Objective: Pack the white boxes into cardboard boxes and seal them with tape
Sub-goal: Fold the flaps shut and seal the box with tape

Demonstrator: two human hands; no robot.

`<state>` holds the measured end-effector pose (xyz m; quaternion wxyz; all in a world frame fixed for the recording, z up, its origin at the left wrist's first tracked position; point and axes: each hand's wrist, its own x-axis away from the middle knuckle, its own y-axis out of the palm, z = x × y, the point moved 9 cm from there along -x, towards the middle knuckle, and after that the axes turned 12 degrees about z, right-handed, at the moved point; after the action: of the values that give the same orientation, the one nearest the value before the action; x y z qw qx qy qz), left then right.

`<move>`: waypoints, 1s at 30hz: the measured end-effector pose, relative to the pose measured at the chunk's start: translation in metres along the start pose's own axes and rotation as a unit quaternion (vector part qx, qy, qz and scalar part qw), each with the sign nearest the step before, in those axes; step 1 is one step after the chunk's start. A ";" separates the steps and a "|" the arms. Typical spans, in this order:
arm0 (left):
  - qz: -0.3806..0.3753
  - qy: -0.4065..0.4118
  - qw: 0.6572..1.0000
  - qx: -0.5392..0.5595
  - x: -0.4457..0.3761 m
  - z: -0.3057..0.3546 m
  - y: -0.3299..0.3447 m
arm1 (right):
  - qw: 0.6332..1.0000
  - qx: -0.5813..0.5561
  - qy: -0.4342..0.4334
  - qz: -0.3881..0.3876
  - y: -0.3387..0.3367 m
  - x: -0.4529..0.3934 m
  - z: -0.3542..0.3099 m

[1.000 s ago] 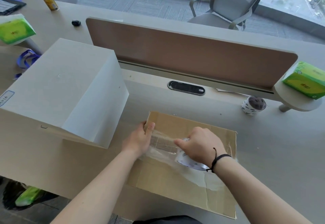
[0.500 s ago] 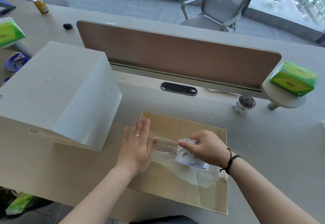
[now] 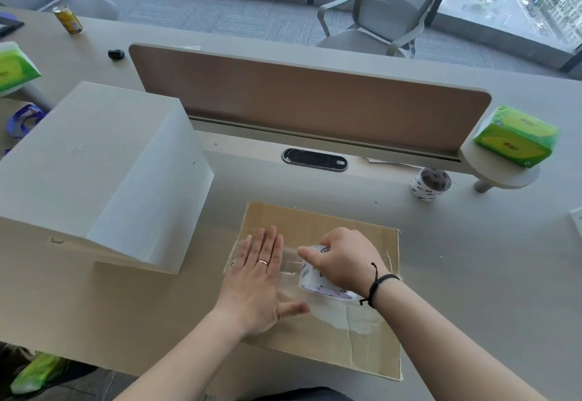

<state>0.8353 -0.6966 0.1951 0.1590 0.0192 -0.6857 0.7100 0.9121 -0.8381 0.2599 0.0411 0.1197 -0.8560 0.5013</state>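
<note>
A closed cardboard box [image 3: 362,347] lies in front of me on the desk, with a strip of clear tape [image 3: 288,263] across its top. My left hand [image 3: 256,277] lies flat, fingers spread, on the tape at the box's left end. My right hand [image 3: 345,263] grips a white printed tape roll [image 3: 310,279] resting on the box top, just right of the left hand. A large white box [image 3: 94,173] stands tilted to the left of the cardboard box.
A second tape roll [image 3: 430,183] stands at the back right near a desk divider [image 3: 308,107]. Green tissue packs [image 3: 516,136] sit on a round shelf at the right and at the far left [image 3: 14,66]. A can [image 3: 67,19] and an office chair [image 3: 384,9] are beyond.
My left hand let go of the box's left edge, opened flat and slid along the tape toward the left end. My right hand stays on the roll.
</note>
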 end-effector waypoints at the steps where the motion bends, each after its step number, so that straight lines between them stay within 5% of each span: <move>1: -0.008 0.007 1.000 0.004 -0.001 0.009 0.000 | 1.000 0.000 -0.004 0.005 -0.001 0.000 -0.001; 11: 0.003 0.015 0.998 0.061 -0.002 0.040 -0.001 | 0.952 -0.294 0.023 -0.084 0.005 0.016 0.030; 15: 0.006 0.012 0.997 0.070 -0.002 0.040 -0.004 | 0.959 -0.274 0.030 -0.067 0.006 0.016 0.029; 22: 0.015 0.007 0.997 0.075 -0.001 0.038 -0.005 | 0.998 -0.066 -0.004 -0.009 -0.041 0.019 0.075; 30: 0.012 0.003 0.999 0.048 -0.003 0.045 -0.005 | 0.971 -0.236 0.036 -0.027 -0.031 0.021 0.079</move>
<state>0.8313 -0.7414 0.2021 0.1515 0.0167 -0.6503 0.7442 0.9031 -0.9248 0.2514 0.1129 0.1115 -0.9445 0.2877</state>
